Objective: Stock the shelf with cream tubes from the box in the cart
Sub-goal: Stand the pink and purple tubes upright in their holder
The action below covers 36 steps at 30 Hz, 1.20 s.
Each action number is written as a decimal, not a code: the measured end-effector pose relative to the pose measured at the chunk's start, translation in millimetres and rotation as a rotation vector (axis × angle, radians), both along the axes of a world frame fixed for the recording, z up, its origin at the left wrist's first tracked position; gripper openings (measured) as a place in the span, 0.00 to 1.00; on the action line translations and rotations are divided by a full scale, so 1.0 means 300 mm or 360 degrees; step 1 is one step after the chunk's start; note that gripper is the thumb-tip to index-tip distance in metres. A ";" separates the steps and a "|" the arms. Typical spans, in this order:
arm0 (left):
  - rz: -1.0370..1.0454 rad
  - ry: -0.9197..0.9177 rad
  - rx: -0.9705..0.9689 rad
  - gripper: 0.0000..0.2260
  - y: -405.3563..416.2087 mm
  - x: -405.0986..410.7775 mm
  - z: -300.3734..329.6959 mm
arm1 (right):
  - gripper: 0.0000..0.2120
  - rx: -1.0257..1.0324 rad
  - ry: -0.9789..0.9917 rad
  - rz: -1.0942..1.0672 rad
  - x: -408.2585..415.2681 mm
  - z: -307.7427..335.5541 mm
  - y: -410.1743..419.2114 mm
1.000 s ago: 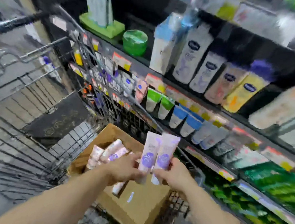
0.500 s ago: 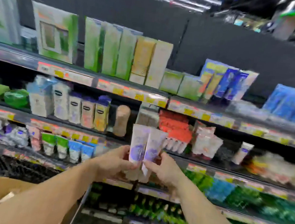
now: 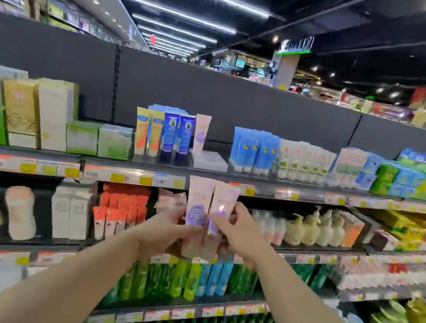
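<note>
Two pink cream tubes with purple labels stand upright side by side in front of the shelving. My left hand (image 3: 166,234) grips the left tube (image 3: 199,200). My right hand (image 3: 240,233) holds the right tube (image 3: 223,204) with the thumb across its front. A matching pink tube (image 3: 201,133) stands on the top shelf (image 3: 298,192) above a clear plastic tray (image 3: 210,161), right of two blue tubes. The box and the cart are out of view.
The top shelf carries green and gold cartons (image 3: 19,109) at left and blue and white tubes (image 3: 257,151) at right. The shelf below holds orange boxes (image 3: 120,208) and pump bottles (image 3: 314,230). Green bottles (image 3: 176,279) fill the lower shelves.
My view has swung up from the cart and box to the shelves. Both hands have raised the two tubes to just below the top shelf edge.
</note>
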<state>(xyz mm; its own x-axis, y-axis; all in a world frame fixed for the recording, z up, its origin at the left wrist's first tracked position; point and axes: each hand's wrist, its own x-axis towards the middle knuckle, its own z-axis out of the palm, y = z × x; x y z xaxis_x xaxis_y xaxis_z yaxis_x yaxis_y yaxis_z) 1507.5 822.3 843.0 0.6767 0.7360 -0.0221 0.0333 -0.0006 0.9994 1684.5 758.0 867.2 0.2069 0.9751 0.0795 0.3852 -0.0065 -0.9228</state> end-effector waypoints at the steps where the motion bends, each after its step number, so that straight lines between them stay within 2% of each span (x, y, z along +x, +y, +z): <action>1: 0.0034 0.0004 0.0041 0.12 0.025 0.018 0.014 | 0.11 0.0017 -0.0029 -0.0018 0.015 0.016 0.029; 6: 0.0086 0.0061 0.0183 0.16 0.223 0.056 0.073 | 0.12 0.0052 -0.0012 0.0036 0.069 0.114 0.242; 8: 0.0090 0.0056 0.0202 0.15 0.312 0.058 0.107 | 0.10 0.0111 -0.0014 0.0054 0.087 0.167 0.332; 11: 0.0160 0.0015 0.0229 0.12 0.430 0.053 0.171 | 0.08 0.0209 -0.0219 -0.0054 0.128 0.256 0.466; 15: 0.0260 -0.0016 0.0292 0.11 0.563 0.029 0.238 | 0.09 0.0292 -0.0220 -0.0077 0.187 0.395 0.606; 17: 0.0286 -0.0054 0.0281 0.10 0.601 0.025 0.249 | 0.08 0.0312 -0.0349 -0.0064 0.211 0.454 0.659; 20: 0.0298 -0.0052 0.0283 0.10 0.641 0.034 0.249 | 0.10 0.0321 -0.0732 -0.0060 0.238 0.528 0.737; 22: 0.0298 -0.0042 0.0292 0.10 0.662 0.044 0.245 | 0.07 0.0331 -0.0914 -0.0044 0.255 0.569 0.787; 27: 0.0345 -0.0027 0.0288 0.10 0.706 0.078 0.238 | 0.05 0.0226 -0.1134 0.0020 0.319 0.633 0.901; 29: 0.0365 -0.0004 0.0311 0.11 0.719 0.098 0.243 | 0.08 0.0192 -0.1240 0.0021 0.350 0.649 0.936; 33: 0.0401 -0.0025 0.0330 0.16 0.731 0.141 0.252 | 0.10 0.0191 -0.1313 0.0058 0.398 0.651 1.016; 36: 0.0409 -0.0056 0.0298 0.16 0.727 0.167 0.253 | 0.08 0.0193 -0.1377 0.0076 0.421 0.626 1.075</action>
